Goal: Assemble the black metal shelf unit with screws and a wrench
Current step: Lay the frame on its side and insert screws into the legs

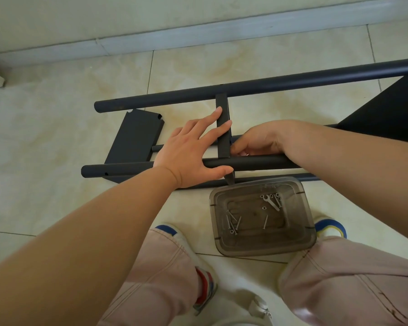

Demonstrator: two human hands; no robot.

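A black metal shelf frame (257, 87) lies on its side across the middle of the frame, its round tubes running from centre left to the right edge over a pale tiled floor (57, 128). A flat upright shelf panel (222, 128) stands between the upper tube and the nearer tube (127, 168), at centre. The left hand (193, 151) rests flat with straight fingers laid against that panel, its thumb stretched along the nearer tube just below. The right hand (257, 142), immediately right of the panel, has its fingers curled in at the joint where panel meets tube; something small glints under the fingers, but what they pinch cannot be told. A loose shelf panel (134, 135) lies flat at centre left, beneath the tubes. Below the hands, at lower centre right, a smoky translucent plastic tray (264, 245) sits on the floor just beside the frame, holding scattered screws (232, 222) and a small flat wrench (272, 202). The person's knees in pink trousers (339, 283) and two sneakers (330, 227) fill the bottom edge.
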